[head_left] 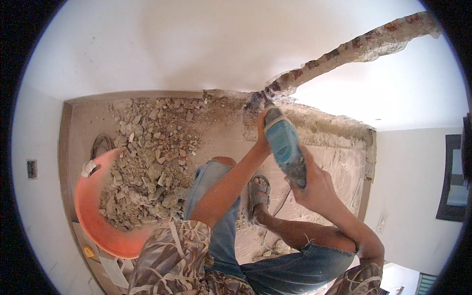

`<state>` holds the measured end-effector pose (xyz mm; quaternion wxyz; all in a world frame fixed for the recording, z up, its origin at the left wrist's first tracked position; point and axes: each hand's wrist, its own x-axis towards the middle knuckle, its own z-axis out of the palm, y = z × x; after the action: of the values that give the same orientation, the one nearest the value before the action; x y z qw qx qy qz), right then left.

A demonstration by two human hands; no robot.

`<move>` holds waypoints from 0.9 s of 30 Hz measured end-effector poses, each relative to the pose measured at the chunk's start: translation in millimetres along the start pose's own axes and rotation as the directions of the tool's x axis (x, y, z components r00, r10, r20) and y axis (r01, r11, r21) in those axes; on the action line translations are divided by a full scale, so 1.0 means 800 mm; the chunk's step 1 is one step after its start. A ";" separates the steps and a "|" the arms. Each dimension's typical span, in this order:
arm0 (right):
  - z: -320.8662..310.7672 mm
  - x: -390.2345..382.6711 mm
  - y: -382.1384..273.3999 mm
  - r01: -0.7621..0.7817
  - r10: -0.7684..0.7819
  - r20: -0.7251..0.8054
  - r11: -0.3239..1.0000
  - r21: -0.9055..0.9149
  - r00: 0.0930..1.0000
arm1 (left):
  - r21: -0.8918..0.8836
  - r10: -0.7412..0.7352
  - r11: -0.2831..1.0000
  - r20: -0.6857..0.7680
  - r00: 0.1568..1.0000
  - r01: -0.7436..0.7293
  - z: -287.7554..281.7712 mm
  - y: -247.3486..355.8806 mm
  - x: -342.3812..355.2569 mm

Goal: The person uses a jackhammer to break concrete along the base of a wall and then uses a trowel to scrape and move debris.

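Note:
I hold a teal and dark rotary hammer or breaker (283, 140) tilted up and away from me. My left hand (262, 128) is wrapped round its front end below the chuck, and my right hand (312, 184) grips the rear. The tool's tip meets the foot of a rough chiselled channel (344, 54) that runs diagonally through the white wall (206, 44), exposing brick. Exactly where the bit touches is too small to tell. A broken strip of masonry (334, 125) runs along the wall's base.
Rubble (147, 167) is heaped at the left by an orange rubber tub (88, 206) and a dark coiled cable or hose (101, 145). My sandalled foot (259, 196) rests on the dusty floor near a loose cable (282, 206). A dark-framed object (450, 177) is on the right wall.

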<state>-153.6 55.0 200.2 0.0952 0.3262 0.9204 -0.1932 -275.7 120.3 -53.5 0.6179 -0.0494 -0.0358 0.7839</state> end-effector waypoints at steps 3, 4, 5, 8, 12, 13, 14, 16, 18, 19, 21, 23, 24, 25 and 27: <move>-0.025 0.013 -0.013 -0.108 0.120 -0.085 0.985 0.133 0.989 | 0.106 0.031 0.994 -0.064 0.997 -0.024 0.039 0.006 0.004; -0.031 0.018 -0.014 -0.086 0.104 -0.128 0.987 0.138 0.986 | 0.115 0.045 0.993 -0.066 0.997 -0.037 0.044 0.014 0.015; -0.039 0.021 -0.012 -0.076 0.101 -0.178 0.987 0.139 0.979 | 0.120 0.045 0.992 -0.064 0.997 -0.037 0.052 0.018 0.024; -0.053 0.028 0.003 0.037 -0.016 -0.273 0.997 0.073 0.962 | 0.078 -0.041 0.996 -0.084 0.996 0.048 0.064 0.016 0.039; -0.105 0.040 0.008 -0.186 0.214 -0.120 0.960 0.209 0.969 | 0.315 0.165 0.936 0.008 0.986 -0.159 0.109 -0.001 0.027; -0.118 0.044 0.006 -0.298 0.314 -0.020 0.917 0.267 0.949 | 0.235 0.068 0.971 -0.065 0.996 -0.051 0.107 0.002 0.040; -0.122 0.048 0.007 -0.211 0.234 -0.037 0.928 0.307 0.972 | 0.140 -0.018 0.989 -0.129 0.991 0.037 0.107 0.010 0.051; -0.111 0.051 0.047 0.043 -0.014 -0.155 0.982 0.182 0.988 | 0.152 -0.032 0.987 -0.096 0.995 0.047 0.101 0.011 0.055; -0.099 0.045 0.054 0.088 -0.066 -0.165 0.988 0.126 0.984 | 0.168 -0.051 0.984 -0.085 0.995 0.065 0.092 0.011 0.046; -0.090 0.031 0.045 0.010 0.009 -0.136 0.991 0.136 0.991 | 0.176 -0.064 0.981 -0.078 0.995 0.077 0.084 0.007 0.030; -0.069 0.006 0.041 -0.029 0.047 -0.117 0.989 0.148 0.992 | 0.172 -0.089 0.979 -0.105 0.990 0.107 0.075 0.001 -0.004; -0.040 -0.012 0.048 0.036 -0.015 -0.141 0.989 0.143 0.990 | 0.133 -0.124 0.980 -0.169 0.978 0.147 0.068 -0.007 -0.037; -0.032 -0.022 0.040 0.034 -0.011 -0.114 0.979 0.200 0.993 | 0.069 -0.131 0.988 -0.069 0.989 0.135 0.062 -0.008 -0.045; -0.024 -0.030 0.029 0.027 -0.004 -0.089 0.966 0.257 0.996 | 0.117 -0.111 0.986 -0.090 0.990 0.121 0.058 -0.007 -0.043; -0.005 -0.037 0.008 0.011 0.005 -0.053 0.958 0.288 0.999 | 0.229 -0.065 0.968 -0.156 0.986 0.100 0.045 0.009 -0.057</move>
<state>-127.0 44.4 211.1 0.0221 0.3402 0.8851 -0.3167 -276.6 74.7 -17.5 0.6523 -0.0319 0.1011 0.7505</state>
